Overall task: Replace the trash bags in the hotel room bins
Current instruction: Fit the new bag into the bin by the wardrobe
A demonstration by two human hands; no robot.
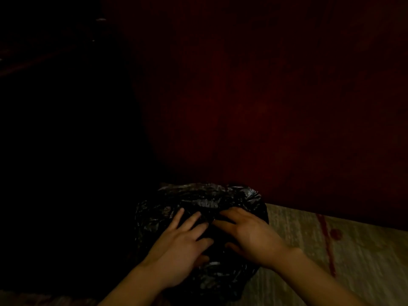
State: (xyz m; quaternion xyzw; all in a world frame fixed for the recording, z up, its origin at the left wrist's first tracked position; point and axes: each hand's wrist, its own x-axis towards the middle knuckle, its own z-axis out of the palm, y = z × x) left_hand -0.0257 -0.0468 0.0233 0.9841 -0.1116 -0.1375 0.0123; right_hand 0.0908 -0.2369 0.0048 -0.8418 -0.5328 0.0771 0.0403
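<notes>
Bag [198, 202]: black, crinkled, glossy; bunched in a mound low centre, on the floor against the foot of a dark red wall [265, 96]. Whether a bin stands under the plastic cannot be told; no rim shows.

Left hand [181, 244] lies on the near-left of the mound, fingers spread and flat on the film. Right hand [249, 233] is just beside it, fingers curled into the folds near the middle. Neither is clearly clamped; both rest or press on the plastic, and the thumbs are partly hidden, so a pinch cannot be ruled out.

Step, as I read it: working the bag, either gathering its mouth or spreading it open. To do it well:
- find the free edge by feel, since the light is poor
- take one layer only in each hand, then draw the hands apart
- pull gently; thin film of this kind probably tears on a snag

Floor [331, 250]: pale, with a woven or grained look and a red line with a dot running down it at right. Room very dim. Left half [55, 151] is near black; nothing readable there.
</notes>
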